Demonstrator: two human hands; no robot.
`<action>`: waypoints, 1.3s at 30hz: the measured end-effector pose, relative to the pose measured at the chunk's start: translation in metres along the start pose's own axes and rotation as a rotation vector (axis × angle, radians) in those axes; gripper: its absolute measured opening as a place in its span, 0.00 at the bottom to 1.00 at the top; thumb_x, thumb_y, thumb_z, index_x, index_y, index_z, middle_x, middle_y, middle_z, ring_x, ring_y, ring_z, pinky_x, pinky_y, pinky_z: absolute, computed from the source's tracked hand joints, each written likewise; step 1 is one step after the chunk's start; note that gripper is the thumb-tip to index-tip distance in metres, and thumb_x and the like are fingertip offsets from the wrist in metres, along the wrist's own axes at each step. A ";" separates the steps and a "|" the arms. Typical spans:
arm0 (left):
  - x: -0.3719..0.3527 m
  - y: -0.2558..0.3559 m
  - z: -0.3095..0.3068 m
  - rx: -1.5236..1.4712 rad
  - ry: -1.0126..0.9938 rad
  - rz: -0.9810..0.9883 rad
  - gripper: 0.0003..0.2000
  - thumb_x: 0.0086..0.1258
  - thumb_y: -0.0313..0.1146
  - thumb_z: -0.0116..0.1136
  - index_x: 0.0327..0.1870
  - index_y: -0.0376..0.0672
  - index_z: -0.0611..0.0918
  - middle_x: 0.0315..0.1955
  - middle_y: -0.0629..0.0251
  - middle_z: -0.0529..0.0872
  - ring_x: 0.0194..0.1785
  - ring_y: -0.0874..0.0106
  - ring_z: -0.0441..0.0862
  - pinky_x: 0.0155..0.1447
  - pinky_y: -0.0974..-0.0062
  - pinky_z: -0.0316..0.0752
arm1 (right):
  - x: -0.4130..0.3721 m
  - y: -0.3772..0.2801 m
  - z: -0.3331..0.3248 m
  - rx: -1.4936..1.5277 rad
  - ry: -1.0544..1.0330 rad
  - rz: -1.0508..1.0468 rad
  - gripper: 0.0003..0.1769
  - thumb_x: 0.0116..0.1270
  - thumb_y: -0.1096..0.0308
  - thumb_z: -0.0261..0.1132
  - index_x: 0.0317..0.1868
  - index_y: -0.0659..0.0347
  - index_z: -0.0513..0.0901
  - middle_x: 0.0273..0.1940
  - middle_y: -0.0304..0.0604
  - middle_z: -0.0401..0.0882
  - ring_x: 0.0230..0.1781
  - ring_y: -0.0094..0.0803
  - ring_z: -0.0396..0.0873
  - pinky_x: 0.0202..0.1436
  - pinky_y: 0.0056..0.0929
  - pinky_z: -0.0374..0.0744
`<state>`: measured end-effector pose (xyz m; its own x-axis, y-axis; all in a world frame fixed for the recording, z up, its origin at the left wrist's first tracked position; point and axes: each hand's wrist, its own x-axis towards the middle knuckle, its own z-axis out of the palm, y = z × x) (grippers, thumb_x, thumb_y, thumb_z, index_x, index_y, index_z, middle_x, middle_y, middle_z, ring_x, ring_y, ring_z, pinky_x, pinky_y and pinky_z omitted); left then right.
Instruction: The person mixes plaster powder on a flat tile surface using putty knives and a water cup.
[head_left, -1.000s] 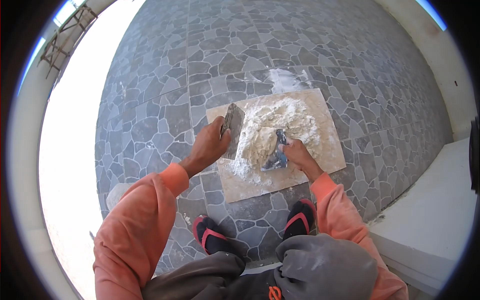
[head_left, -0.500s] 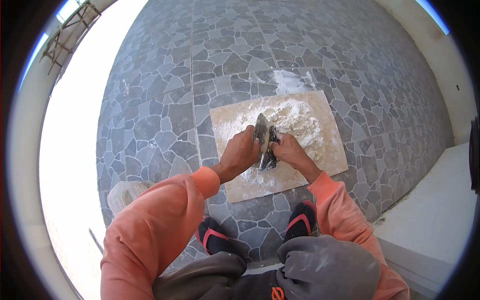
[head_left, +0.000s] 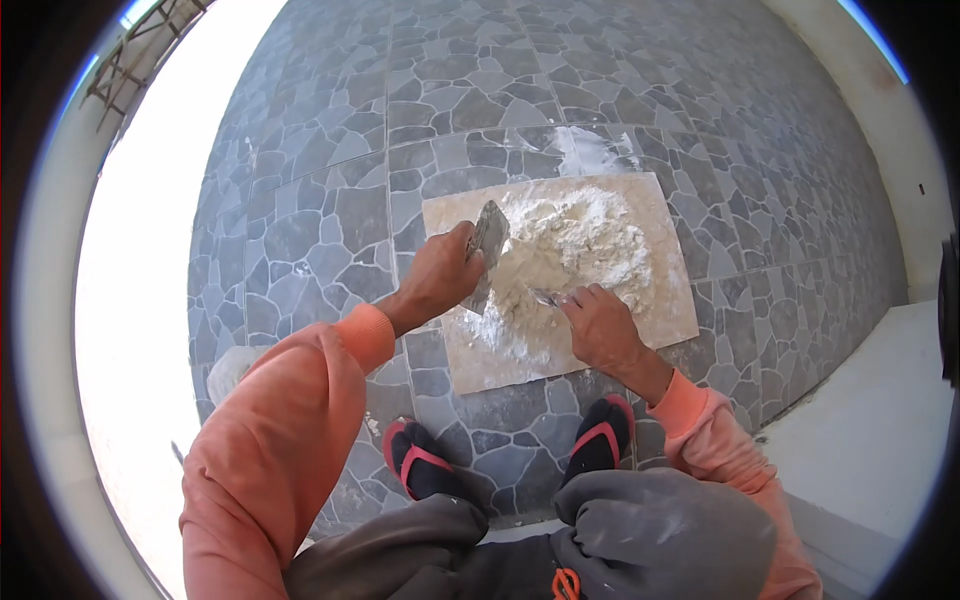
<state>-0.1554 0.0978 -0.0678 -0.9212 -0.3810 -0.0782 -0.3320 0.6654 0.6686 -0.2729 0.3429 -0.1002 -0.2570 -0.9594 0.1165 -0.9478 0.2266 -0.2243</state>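
My left hand [head_left: 440, 272] is closed around a broad metal scraper [head_left: 489, 248], its blade smeared with pale residue and tilted up over the left side of the board. Closed on a smaller putty knife [head_left: 545, 297], my right hand [head_left: 608, 328] is low over the front of the powder; only part of that blade shows past the fingers. White powder [head_left: 610, 235] lies heaped on a flat tan board [head_left: 675, 305], with a damp-looking beige patch [head_left: 532, 270] in its middle between the two tools.
Grey stone-patterned tiles [head_left: 310, 220] surround the board, with a white smear [head_left: 595, 150] just beyond it. My feet in red-strapped flip-flops [head_left: 415, 455] stand at its near side. A whitish bag [head_left: 230, 372] sits by my left sleeve, and a white ledge [head_left: 860, 400] runs along the right.
The two tools, close together over the board before, are now apart. My left hand has gone left with its scraper; my right hand has moved right and nearer me, uncovering the beige patch.
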 end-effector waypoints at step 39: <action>-0.028 -0.007 -0.026 -0.104 0.097 -0.019 0.13 0.65 0.32 0.55 0.39 0.28 0.75 0.24 0.42 0.79 0.27 0.51 0.79 0.35 0.56 0.70 | -0.006 -0.001 0.000 0.241 -0.134 0.208 0.09 0.59 0.71 0.58 0.37 0.67 0.80 0.33 0.50 0.81 0.37 0.42 0.80 0.39 0.38 0.77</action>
<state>-0.1223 0.0870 -0.0512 -0.8893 -0.4567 -0.0227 -0.3217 0.5895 0.7410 -0.2702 0.3479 -0.1008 -0.3976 -0.9140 -0.0803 -0.8019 0.3886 -0.4538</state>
